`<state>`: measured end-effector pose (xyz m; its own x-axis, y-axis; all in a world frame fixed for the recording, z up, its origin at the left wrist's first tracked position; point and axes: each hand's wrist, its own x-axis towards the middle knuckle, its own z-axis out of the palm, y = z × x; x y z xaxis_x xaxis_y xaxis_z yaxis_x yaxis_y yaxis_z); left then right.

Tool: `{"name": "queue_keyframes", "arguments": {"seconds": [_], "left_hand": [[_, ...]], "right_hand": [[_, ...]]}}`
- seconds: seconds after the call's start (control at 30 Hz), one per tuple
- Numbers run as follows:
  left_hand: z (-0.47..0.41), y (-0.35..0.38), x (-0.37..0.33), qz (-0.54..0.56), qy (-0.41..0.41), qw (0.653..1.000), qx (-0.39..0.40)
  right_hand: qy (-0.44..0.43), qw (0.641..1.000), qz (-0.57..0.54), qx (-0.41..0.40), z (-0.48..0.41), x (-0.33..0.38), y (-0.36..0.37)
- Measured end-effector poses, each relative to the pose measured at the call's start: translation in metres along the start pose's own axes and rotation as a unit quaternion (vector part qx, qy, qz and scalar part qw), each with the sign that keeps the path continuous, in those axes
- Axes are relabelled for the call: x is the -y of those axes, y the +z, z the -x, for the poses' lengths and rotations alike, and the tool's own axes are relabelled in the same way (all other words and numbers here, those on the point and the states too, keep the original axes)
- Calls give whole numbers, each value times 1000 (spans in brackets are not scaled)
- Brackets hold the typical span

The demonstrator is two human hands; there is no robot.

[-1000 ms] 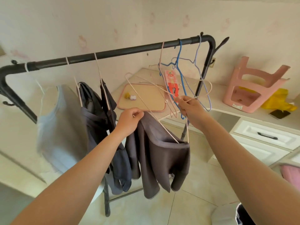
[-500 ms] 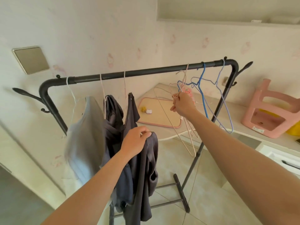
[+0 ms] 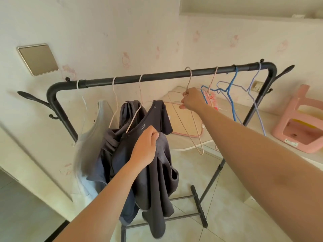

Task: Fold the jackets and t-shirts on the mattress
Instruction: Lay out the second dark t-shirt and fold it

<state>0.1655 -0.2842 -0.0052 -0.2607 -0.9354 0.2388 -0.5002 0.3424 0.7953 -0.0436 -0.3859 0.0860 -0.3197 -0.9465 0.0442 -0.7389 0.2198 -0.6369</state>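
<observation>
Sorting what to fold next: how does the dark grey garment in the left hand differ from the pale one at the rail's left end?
The dark grey garment hangs bunched from the left hand's grip; the pale garment hangs from a white hanger on the rail, no hand on it. The dark one is charcoal and sharp; the pale one is light grey and blurred. Both are unfolded.

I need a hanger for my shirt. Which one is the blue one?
Look at the black metal clothes rack and follow its top bar toward the right bend. The bright blue wire hanger hangs there, second from the end; its neighbours are a pale pink hanger and a lilac hanger.
</observation>
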Motion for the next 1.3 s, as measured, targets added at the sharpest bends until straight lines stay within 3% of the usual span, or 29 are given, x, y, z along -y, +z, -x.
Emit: {"name": "queue_keyframes", "arguments": {"seconds": [0.1, 0.2, 0.33, 0.43, 0.5, 0.77, 0.9, 1.0, 1.1, 1.17, 1.3], "left_hand": [[1, -4, -3, -8, 5, 1000, -23], [2, -3, -12, -25, 18, 999, 9], [6, 4, -27, -51, 64, 992, 98], [17, 29, -46, -52, 93, 979, 172], [25, 52, -59, -41, 111, 969, 215], [67, 137, -101, 7, 190, 923, 334], [98, 169, -139, 28, 236, 902, 360], [130, 190, -171, 30, 262, 890, 373], [167, 208, -204, 33, 282, 878, 385], [195, 220, -223, 35, 295, 870, 394], [246, 238, -260, 36, 329, 855, 399]], "right_hand": [[5, 996, -86, 2, 5, -10, 11], [-34, 999, -27, -19, 20, -25, 18], [-141, 982, 85, -88, 64, -31, 15], [-244, 953, 48, -171, 110, -53, 14], [-258, 952, 19, -164, 140, -86, 15], [14, 987, 49, -155, 287, -226, 12], [189, 980, 48, -43, 364, -280, 10], [268, 962, 31, 40, 423, -312, 12], [335, 940, -3, 67, 483, -340, 11], [353, 934, -27, 47, 521, -359, 10], [358, 927, -59, -98, 581, -385, -1]]}}
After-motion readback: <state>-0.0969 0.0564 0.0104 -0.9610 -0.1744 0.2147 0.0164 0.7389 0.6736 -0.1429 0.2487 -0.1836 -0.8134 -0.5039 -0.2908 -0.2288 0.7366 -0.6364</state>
